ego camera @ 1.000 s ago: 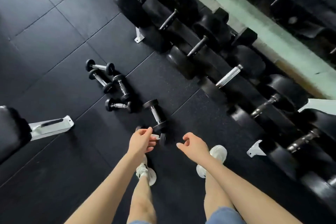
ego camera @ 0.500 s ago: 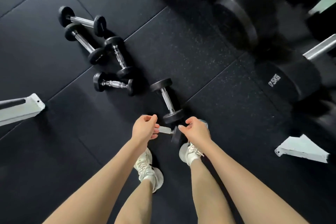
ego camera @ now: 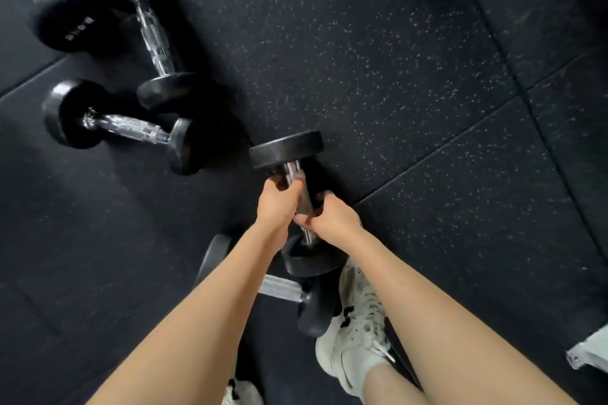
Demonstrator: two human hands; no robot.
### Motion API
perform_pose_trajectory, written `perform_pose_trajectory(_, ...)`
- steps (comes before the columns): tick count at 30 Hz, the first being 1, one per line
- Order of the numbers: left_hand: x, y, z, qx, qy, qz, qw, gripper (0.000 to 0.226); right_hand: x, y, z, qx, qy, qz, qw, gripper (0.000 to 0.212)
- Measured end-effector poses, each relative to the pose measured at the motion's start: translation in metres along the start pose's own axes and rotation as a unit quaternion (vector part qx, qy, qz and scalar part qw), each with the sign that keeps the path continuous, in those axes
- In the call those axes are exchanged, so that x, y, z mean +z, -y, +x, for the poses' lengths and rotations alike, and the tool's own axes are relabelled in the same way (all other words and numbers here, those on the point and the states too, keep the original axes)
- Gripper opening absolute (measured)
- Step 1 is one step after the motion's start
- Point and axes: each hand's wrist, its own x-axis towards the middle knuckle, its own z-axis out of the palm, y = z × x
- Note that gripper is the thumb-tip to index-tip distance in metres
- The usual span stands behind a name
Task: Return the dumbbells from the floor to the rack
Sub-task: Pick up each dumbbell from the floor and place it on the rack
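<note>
A black dumbbell [ego camera: 286, 148] with a chrome handle lies on the dark rubber floor in front of me. My left hand [ego camera: 278, 202] and my right hand [ego camera: 330, 217] are both wrapped around its handle, left nearer the far head. A second dumbbell [ego camera: 281, 288] lies just behind it, between my arms, partly hidden by my left forearm. Three more dumbbells lie to the upper left: one [ego camera: 126, 126] lying crosswise, one [ego camera: 153, 36] pointing away, and a larger one [ego camera: 67, 18] at the frame's corner. The rack is out of view.
My right shoe [ego camera: 357, 332] stands beside the second dumbbell, and my left shoe [ego camera: 241, 393] peeks out at the bottom edge. A white metal foot [ego camera: 590, 352] of some equipment shows at the right edge. Speckled rubber floor tiles [ego camera: 378, 52] stretch ahead and to the right.
I have bent much lower toward the floor. Both hands left the near dumbbell's handle and moved forward onto the handle of the dumbbell beyond it.
</note>
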Motion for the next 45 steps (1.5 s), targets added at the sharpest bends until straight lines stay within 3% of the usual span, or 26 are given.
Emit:
perform_pose_trajectory(4, 0.008, 0.000, 0.018, -0.022, 0.040, -0.088, 0.995, 0.044, 0.016, -0.001, 0.021, 0.005, 0.050, -0.020, 0.999, 0.057)
perform_pose_trajectory(9, 0.013, -0.003, 0.015, -0.020, 0.030, -0.118, 0.992, 0.037, 0.019, -0.002, 0.015, 0.025, 0.026, 0.016, 0.999, 0.039)
perform_pose_trajectory(16, -0.002, -0.016, -0.045, -0.014, 0.007, -0.084, 0.996, 0.034, 0.014, 0.005, -0.047, 0.042, 0.014, 0.040, 0.998, 0.045)
perform_pose_trajectory(26, -0.056, -0.103, -0.273, 0.066, 0.073, 0.030, 0.995, 0.028, -0.054, 0.028, -0.276, -0.022, 0.002, 0.179, 0.984, 0.050)
perform_pose_trajectory(30, -0.071, -0.146, -0.400, 0.112, 0.097, 0.061, 0.987, 0.011, -0.093, 0.034, -0.409, -0.054, -0.024, 0.240, 0.969, 0.037)
perform_pose_trajectory(34, -0.075, -0.174, -0.519, 0.164, 0.107, 0.071, 0.978, 0.016, -0.127, 0.027, -0.529, -0.090, -0.045, 0.273, 0.957, 0.034)
perform_pose_trajectory(37, -0.068, -0.192, -0.592, 0.198, 0.108, 0.065, 0.972, 0.024, -0.154, 0.015, -0.597, -0.120, -0.084, 0.276, 0.950, 0.021)
perform_pose_trajectory(40, -0.047, -0.213, -0.647, 0.224, 0.106, 0.066, 0.966, 0.017, -0.186, -0.001, -0.643, -0.135, -0.118, 0.278, 0.944, 0.018)
perform_pose_trajectory(44, 0.004, -0.244, -0.695, 0.248, 0.131, 0.095, 0.955, 0.002, -0.238, -0.035, -0.666, -0.142, -0.150, 0.283, 0.936, 0.039)
perform_pose_trajectory(45, 0.020, -0.251, -0.702, 0.253, 0.135, 0.105, 0.952, 0.006, -0.252, -0.046, -0.668, -0.141, -0.155, 0.287, 0.935, 0.040)
